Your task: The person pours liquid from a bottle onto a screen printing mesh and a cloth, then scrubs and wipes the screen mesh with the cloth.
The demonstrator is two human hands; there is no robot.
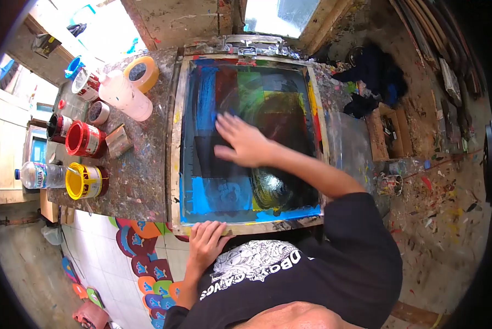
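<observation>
A silk-screen frame [176, 181] with a wooden border lies on the worktable, held at its far side by hinge clamps [247, 52]. Its mesh [224, 164] carries smears of blue, green, red, yellow and black ink. Over the middle-left of the mesh, my right hand [243, 141] is spread flat with the thumb apart; whether the palm touches the mesh I cannot tell. My left hand [206, 241] grips the near wooden edge, fingers curled over the top and the thumb side partly hidden. A wet, shiny patch [270, 186] shows near the front of the mesh.
Left on the table stand a red paint can [86, 139], a yellow paint can [86, 181], a water bottle [37, 175], a pinkish squeeze bottle [125, 96] and tape rolls [142, 74]. Colourful printed pieces [142, 266] lie on the floor. A wooden box [391, 131] sits at the right.
</observation>
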